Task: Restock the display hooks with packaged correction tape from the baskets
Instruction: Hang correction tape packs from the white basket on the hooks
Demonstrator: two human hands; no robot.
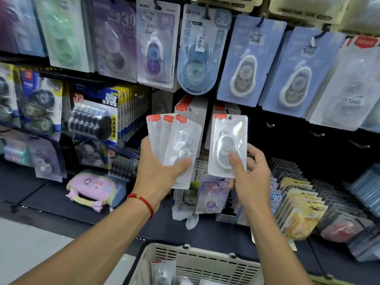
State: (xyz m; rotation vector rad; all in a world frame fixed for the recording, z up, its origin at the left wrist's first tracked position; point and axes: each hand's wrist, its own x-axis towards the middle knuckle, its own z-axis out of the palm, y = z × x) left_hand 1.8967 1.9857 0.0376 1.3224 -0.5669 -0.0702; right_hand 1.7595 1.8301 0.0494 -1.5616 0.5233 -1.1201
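Here the left hand (162, 171) grips a fanned stack of packs (174, 145), and the right hand (249, 177) pinches a single correction tape pack (228, 145) before the display wall, above the basket (197, 262).

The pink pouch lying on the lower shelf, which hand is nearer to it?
Left. The left hand holds packets just up and right of the pink pouch; the right hand is farther right.

Basket (197, 264) cut off at the bottom edge (contents partly unseen), package print blurred, unreadable
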